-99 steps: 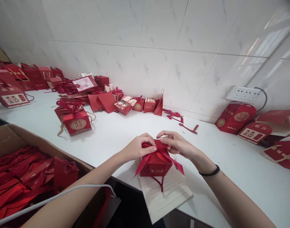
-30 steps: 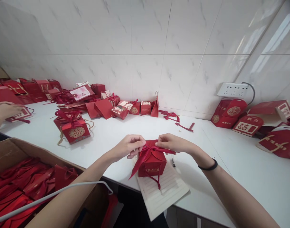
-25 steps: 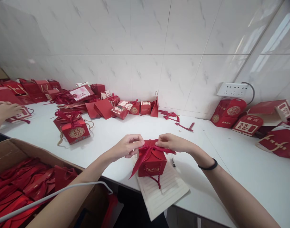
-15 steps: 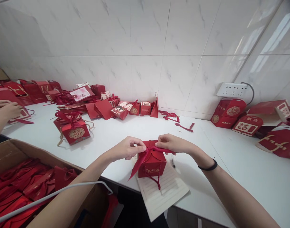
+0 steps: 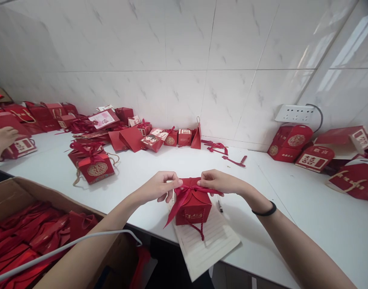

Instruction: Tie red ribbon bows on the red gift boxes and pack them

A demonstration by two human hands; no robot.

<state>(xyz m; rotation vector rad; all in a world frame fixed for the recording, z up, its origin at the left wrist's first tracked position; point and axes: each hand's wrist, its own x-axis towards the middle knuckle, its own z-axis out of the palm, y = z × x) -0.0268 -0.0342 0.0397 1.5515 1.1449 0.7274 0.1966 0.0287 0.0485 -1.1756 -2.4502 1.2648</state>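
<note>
A small red gift box [image 5: 193,212] with gold lettering and a twisted red cord handle stands on a lined paper pad [image 5: 212,241] at the table's front edge. Red ribbon [image 5: 180,202] is looped into a bow on its lid, with one tail hanging down the left front. My left hand [image 5: 164,186] pinches the bow's left loop between thumb and finger. On the other side, my right hand [image 5: 218,182] grips the ribbon's right part, which lies along under its fingers. A pen [image 5: 220,206] lies just right of the box.
A cardboard carton [image 5: 18,186] full of red pieces stands at lower left, crossed by a white cable [image 5: 66,243]. Red boxes [image 5: 96,170] line the table's left and back. More boxes [image 5: 289,142] sit right, below a power strip [image 5: 294,113]. Another person's hand [image 5: 3,136] is far left.
My left hand has shifted slightly left, drawing the loop outward from the knot. My right hand stays nearly still. The other person's hand at far left has moved left with their box.
</note>
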